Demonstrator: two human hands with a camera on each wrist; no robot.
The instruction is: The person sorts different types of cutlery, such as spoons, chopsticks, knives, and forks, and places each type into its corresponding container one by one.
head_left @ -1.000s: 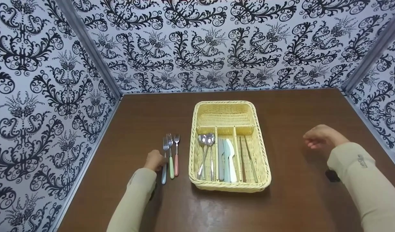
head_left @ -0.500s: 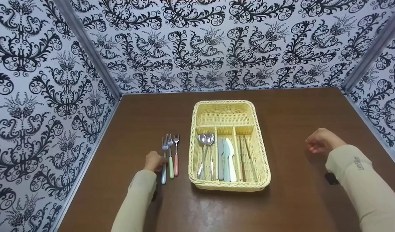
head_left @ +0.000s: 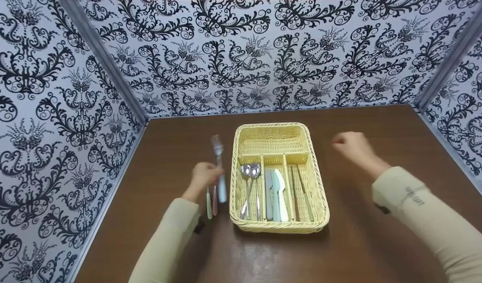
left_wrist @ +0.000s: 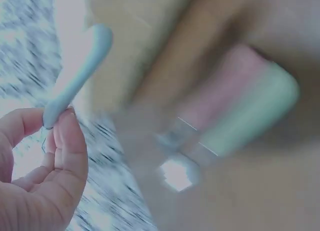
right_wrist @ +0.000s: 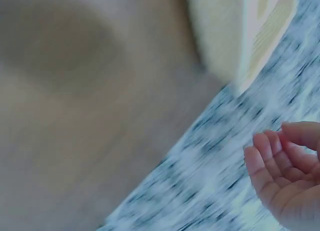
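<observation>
My left hand (head_left: 204, 176) pinches a fork (head_left: 222, 189) with a light blue handle, lifted off the table, tines pointing away. In the left wrist view, thumb and fingertips of the left hand (left_wrist: 47, 176) hold the blue handle (left_wrist: 80, 73) near its metal neck. Below lie a green-handled fork (head_left: 209, 206) and a pink-handled fork (head_left: 215, 202), their heads hidden by the hand in the head view. Right of the fork stands a cream woven cutlery basket (head_left: 280, 226). My right hand (head_left: 356, 149) hovers beyond the basket's right side, fingers loosely curled, holding nothing.
Spoons (head_left: 255, 170) lie in the basket's left compartment, knives (head_left: 282, 196) in the middle, and thin sticks (head_left: 303, 188) on the right. Its wide back compartment (head_left: 272, 143) shows bare weave. Patterned walls (head_left: 241, 59) border the brown table (head_left: 178, 137).
My left hand has picked up the blue-handled fork and moved it up and right, towards the basket. My right hand has moved left and farther forward, nearer the basket.
</observation>
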